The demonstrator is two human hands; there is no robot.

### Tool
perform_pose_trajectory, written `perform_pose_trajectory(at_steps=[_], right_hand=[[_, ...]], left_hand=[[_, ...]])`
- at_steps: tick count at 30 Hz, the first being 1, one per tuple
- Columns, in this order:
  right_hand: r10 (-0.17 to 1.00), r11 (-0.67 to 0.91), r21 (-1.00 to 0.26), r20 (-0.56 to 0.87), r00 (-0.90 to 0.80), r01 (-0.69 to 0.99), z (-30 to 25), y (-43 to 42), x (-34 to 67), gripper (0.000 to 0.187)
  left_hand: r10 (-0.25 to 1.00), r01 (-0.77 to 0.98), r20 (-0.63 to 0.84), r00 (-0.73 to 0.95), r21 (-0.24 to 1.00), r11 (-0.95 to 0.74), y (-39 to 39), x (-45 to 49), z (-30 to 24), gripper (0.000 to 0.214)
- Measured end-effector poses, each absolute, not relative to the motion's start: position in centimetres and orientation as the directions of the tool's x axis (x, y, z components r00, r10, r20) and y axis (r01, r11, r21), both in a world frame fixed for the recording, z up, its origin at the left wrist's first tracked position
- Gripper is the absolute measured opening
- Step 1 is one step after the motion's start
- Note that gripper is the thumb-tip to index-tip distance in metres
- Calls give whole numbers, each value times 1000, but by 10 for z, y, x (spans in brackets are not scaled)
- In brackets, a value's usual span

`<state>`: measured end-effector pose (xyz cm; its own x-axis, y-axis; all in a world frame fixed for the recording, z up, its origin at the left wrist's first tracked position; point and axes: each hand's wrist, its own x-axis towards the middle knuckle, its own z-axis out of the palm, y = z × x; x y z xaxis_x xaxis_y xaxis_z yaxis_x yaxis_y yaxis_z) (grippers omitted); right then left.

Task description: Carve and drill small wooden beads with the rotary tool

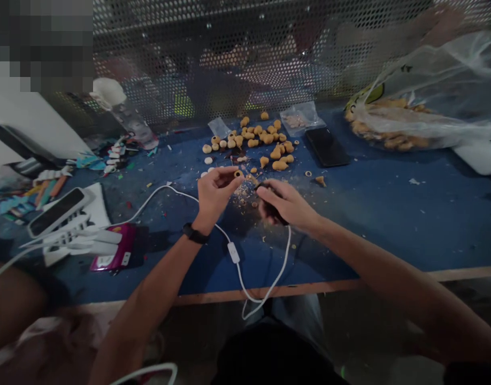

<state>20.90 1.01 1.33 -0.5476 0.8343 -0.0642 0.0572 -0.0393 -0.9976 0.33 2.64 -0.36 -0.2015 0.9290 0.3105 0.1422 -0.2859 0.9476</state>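
Between the fingertips of my left hand [216, 188] is a small tan gourd-like piece [238, 174], its round, dark opening facing up. My right hand [283, 202] is wrapped round a dark-handled corded tool [278, 215], whose white cord [288, 248] runs down from the grip. The tool's tip points toward the piece, just to its right; I cannot tell whether they touch. Crumbs and shavings [241, 198] lie beneath both hands. Beyond them, a heap of small tan gourd-shaped pieces [265, 138] spreads on the blue table, several with holes or pale cut faces.
A black phone [327, 147] and a small clear bag [299, 118] lie behind. A large plastic bag of tan pieces [401, 125] sits at right. At left are a magenta box [117, 248], another phone [58, 212], colourful scraps [45, 190] and a clear bottle [135, 123]. Perforated metal [229, 59] stands behind.
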Motion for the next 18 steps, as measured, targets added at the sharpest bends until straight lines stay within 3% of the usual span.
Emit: perform_pose_trajectory(at_steps=[3,6,14,18], right_hand=[[697,-74,-997,-55,-715,4,18,-9,200,33],[645,32,-999,19,-764,2,21,-23,196,31],[704,194,-973,51,-708,122,7,-20,193,20],[544,310,-948,119,-831,67,13,-29,194,21]], left_hand=[[941,180,284,-183,951,-252,33,0,-12,35],[951,176,263,-160,956,-235,34,0,-16,36],[966,197,229,-117,959,-204,39,0,-28,37],[966,201,223,-129,960,-195,41,-2,-29,38]])
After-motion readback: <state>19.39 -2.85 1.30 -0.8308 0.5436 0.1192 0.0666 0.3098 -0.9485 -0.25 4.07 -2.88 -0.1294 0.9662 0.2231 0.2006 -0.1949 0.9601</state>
